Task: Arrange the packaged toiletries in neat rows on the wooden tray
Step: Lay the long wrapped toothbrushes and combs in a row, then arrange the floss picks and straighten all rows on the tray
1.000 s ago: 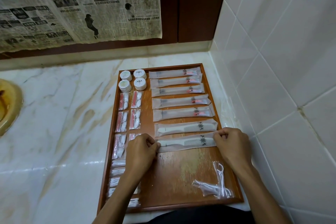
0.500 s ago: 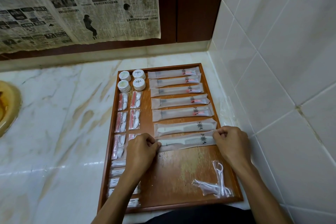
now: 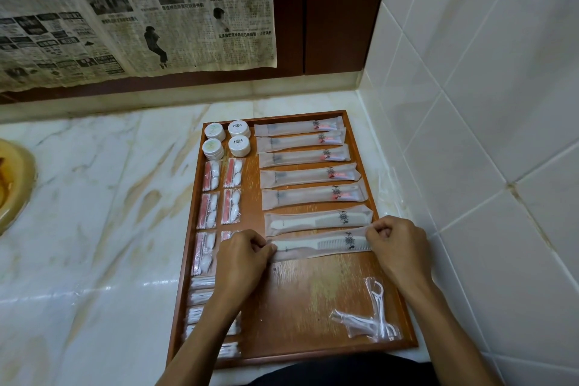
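**Comb packet held at both ends on tray, seventh row**

The wooden tray (image 3: 300,301) lies on the marble bench (image 3: 94,213), close against the tiled wall (image 3: 485,135) on its right. The left hand (image 3: 242,260) pinches the left end of a packaged comb (image 3: 319,244), fingers curled; the right hand (image 3: 396,246) pinches the right end likewise. Both grips are narrow and hold the packet. The packet lies crosswise on the tray, slightly tilted, just beside a second comb packet (image 3: 318,219) further from the person.

Beyond those, five toothbrush packets (image 3: 308,175) lie in parallel rows up to the tray's far edge. At the far left corner stand four round white containers (image 3: 227,138) in two pairs. Down the left side, cotton bud packets (image 3: 221,191) sit in two columns; nearer packets are partly hidden by the left forearm.

A clear bag of floss picks (image 3: 371,313) lies loose at the near right corner, apart from the rows. Newspaper (image 3: 134,9) hangs on the wooden panel behind the bench.
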`<action>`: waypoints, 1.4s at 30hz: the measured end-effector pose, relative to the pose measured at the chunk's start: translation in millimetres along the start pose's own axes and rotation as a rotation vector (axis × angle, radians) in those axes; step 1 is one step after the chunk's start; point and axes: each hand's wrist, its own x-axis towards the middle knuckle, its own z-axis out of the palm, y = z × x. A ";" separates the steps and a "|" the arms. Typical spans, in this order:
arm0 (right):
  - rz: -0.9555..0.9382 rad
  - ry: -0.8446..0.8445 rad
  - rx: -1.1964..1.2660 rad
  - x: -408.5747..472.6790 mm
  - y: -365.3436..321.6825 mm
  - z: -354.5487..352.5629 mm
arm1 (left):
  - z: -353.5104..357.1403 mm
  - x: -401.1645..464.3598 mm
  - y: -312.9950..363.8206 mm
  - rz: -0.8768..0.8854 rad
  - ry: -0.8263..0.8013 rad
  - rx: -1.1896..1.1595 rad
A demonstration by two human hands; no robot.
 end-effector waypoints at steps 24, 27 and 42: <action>0.013 0.024 0.039 0.4 -5.1 -4.5 | -10.0 5.8 7.8 0.008 0.020 -0.023; 0.006 0.051 0.046 0.0 -9.8 -10.3 | -10.5 5.8 9.4 0.034 0.006 -0.064; 0.052 -0.297 -0.250 -19.2 -12.0 -40.6 | 21.5 -15.6 42.2 0.426 -0.383 0.046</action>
